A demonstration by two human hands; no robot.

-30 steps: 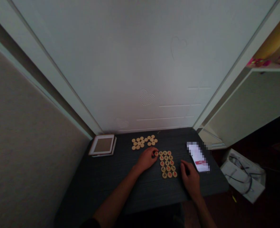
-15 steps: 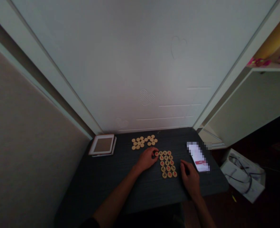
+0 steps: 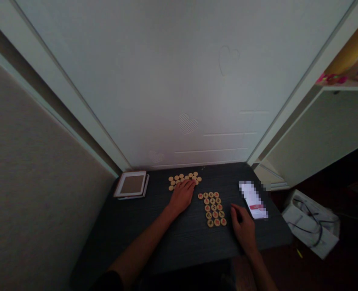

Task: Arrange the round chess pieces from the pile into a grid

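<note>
Discs of pale wood lie in two groups on our dark table [image 3: 154, 238]. Toward the wall sits a loose heap of plain discs [image 3: 175, 180], blank faces up. Our left hand [image 3: 182, 195] rests on the heap's near edge, palm down, with the fingers stretched forward across several of them. We see nothing clasped in it; the hand lies flat and loose, and its fingertips hide the discs beneath.

Just right of that hand and nearer to us, the marked discs [image 3: 214, 209] stand in a tidy block of three columns, red and dark signs facing up, each touching its neighbours. A single disc [image 3: 200, 196], also marked, lies against the left end of the block's top row, just beside our left hand but apart from it.

Our right hand [image 3: 243, 227] rests on the table to the right of the block's lower rows, near them but not touching. Its fingers are loosely bent and hold nothing. Beyond it lies a white, blurred oblong [image 3: 253, 200]. A square tray [image 3: 132, 185] sits at the table's far left corner, apart from the heap, and a pale bag [image 3: 310, 228] sits on the floor to the right.
</note>
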